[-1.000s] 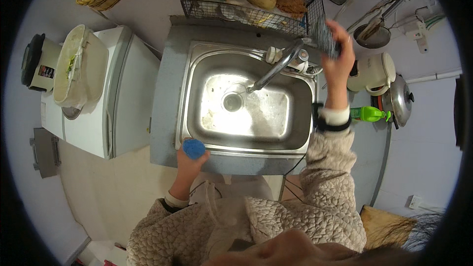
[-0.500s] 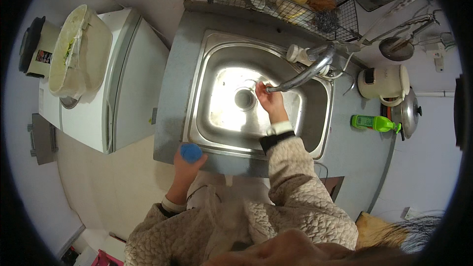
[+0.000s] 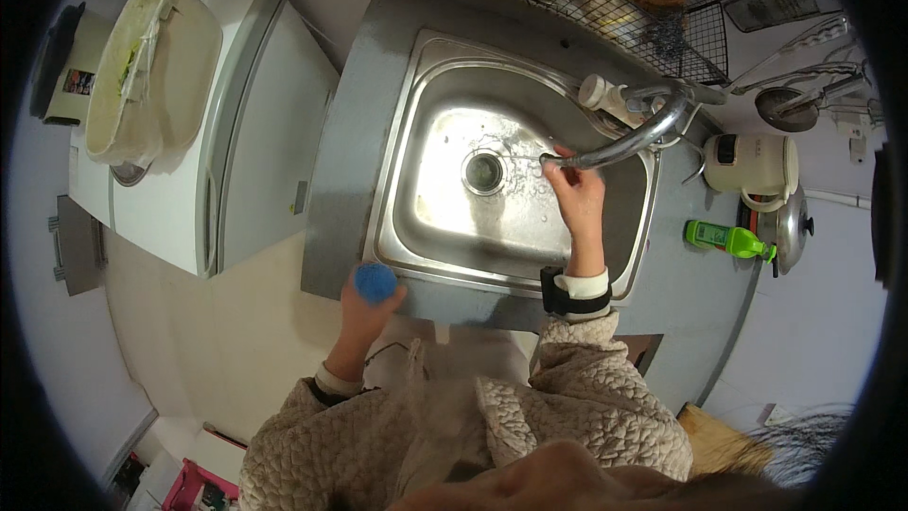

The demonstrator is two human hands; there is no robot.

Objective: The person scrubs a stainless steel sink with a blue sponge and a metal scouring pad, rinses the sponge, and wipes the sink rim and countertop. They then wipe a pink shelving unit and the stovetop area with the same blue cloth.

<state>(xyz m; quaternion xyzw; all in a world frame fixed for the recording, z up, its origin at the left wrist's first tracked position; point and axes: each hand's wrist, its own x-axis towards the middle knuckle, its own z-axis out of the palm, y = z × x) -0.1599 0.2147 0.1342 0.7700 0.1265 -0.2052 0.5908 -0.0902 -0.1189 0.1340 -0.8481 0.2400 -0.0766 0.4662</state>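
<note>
Head view: a round blue scrubbing pad (image 3: pixel 375 281) is held in the left hand (image 3: pixel 364 308), fingers closed round it from below, at the front edge of the counter (image 3: pixel 345 189), left of the sink (image 3: pixel 445 227). The pad is judged light, soft and compressible, possibly slippery if wet; it is best gripped round its rim. The right hand (image 3: pixel 577 197) is raised under the spout of the faucet (image 3: pixel 629 137), fingers loosely curled at its outlet and holding nothing that can be seen. A green bottle (image 3: pixel 724 238) lies on its side at the right edge of the counter, beside a cream kettle (image 3: pixel 757 163); its label cannot be made out. A wire rack (image 3: pixel 605 0) is set along the back edge
</note>
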